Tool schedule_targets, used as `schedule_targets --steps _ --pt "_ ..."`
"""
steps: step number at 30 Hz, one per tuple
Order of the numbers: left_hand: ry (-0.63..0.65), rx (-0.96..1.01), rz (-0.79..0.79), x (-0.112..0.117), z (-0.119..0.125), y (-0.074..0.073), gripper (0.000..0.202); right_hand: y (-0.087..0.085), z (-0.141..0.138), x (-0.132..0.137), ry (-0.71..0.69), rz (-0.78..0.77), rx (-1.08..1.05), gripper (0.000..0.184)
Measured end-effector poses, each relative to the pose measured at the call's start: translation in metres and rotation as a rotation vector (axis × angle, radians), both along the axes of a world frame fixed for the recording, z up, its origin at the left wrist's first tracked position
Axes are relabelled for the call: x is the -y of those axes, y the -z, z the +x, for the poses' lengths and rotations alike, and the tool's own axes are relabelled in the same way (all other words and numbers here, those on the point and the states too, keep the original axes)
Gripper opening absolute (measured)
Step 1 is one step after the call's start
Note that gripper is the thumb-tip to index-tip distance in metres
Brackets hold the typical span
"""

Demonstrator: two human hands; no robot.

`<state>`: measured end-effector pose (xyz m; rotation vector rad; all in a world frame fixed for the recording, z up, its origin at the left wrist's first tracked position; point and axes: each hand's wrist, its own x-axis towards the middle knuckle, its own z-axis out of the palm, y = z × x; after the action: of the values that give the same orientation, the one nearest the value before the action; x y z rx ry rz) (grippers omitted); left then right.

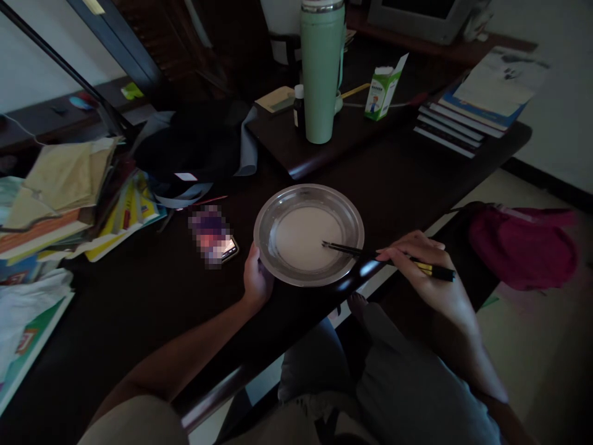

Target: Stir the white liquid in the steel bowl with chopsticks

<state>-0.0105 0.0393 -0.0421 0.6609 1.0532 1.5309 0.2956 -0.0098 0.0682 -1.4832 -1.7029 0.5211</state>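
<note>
A round metal plate (pixel 347 210) holding pale white liquid stands near the front edge of a dark wooden desk (pixel 162 290). My left hand (pixel 256 275) grips the plate's near-left rim, fingers closed on it. My right hand (pixel 426 272) is closed on a pair of dark chopsticks (pixel 345 248) with yellow-banded ends. Their tips rest in the liquid at the plate's right side.
A phone (pixel 227 248) lies left of the plate. Behind stand a green flask (pixel 321 74), a small dark bottle (pixel 299 111) and a green-white carton (pixel 380 93). Stacked books (pixel 472 108) are at back right, papers and books (pixel 69 198) at left, a dark bag (pixel 194 148), and a magenta cloth (pixel 519 244) at right.
</note>
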Motion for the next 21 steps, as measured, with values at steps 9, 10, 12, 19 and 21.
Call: schedule_targets --steps 9,10,12,19,21 --pt "-0.006 0.024 0.005 0.0 0.002 0.002 0.039 0.021 -0.024 -0.009 -0.141 -0.039 -0.058 0.034" --pt "-0.007 0.025 0.0 0.0 0.003 0.002 0.039 0.026 -0.027 -0.012 -0.134 -0.032 -0.039 0.035" --pt "-0.01 0.023 -0.004 0.001 0.003 0.002 0.039 0.033 -0.031 -0.017 -0.11 -0.012 -0.008 0.035" --pt "0.016 0.032 0.01 0.002 0.0 0.003 0.036 0.026 -0.021 -0.018 0.068 0.084 0.077 0.032" --pt "0.017 0.035 0.014 0.001 -0.002 0.004 0.036 0.018 -0.014 -0.013 0.091 0.078 0.036 0.033"
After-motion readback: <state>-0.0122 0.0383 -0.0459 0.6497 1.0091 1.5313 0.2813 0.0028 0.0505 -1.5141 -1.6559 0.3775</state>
